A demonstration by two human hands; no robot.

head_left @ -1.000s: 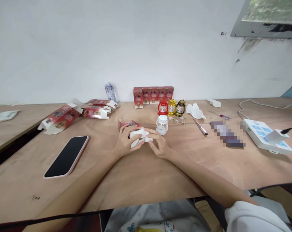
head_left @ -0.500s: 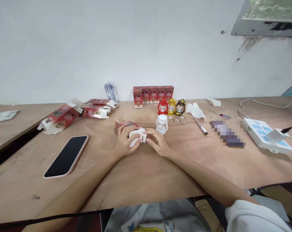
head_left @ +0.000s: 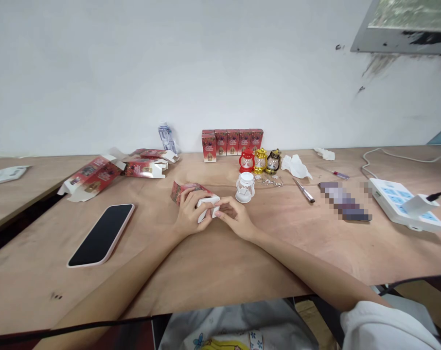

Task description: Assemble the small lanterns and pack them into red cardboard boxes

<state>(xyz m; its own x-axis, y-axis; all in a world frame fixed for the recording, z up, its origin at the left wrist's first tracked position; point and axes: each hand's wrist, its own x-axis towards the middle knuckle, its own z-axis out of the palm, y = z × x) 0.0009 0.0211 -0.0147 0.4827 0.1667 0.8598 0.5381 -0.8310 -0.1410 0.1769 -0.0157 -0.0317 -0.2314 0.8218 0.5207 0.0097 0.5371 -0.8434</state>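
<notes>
My left hand [head_left: 189, 214] is wrapped round a small red printed carton [head_left: 181, 190], which lies tilted on the table. The carton's white end part [head_left: 210, 200] shows between my hands. Thumb and fingertips of my right hand [head_left: 238, 221] pinch the edge of that white part. What is inside the carton is hidden. Just beyond my right hand a white mini lantern [head_left: 245, 187] stands upright. Behind it are a red lantern [head_left: 247, 160], a gold lantern [head_left: 260, 160] and a black-and-gold lantern [head_left: 273, 161].
Opened red cartons [head_left: 96, 177] lie at the left, near a phone [head_left: 101, 236]. Upright boxes [head_left: 209, 147] and a bottle [head_left: 166, 137] stand by the wall. Small metal bits [head_left: 269, 182], crumpled paper [head_left: 296, 166], a pen-like tool [head_left: 304, 190], a screwdriver [head_left: 335, 173] and a power strip [head_left: 391, 194] are at the right.
My right fingers have moved slightly left and closed onto the white end of the carton. My left hand keeps its grip; the other things stay where they were.
</notes>
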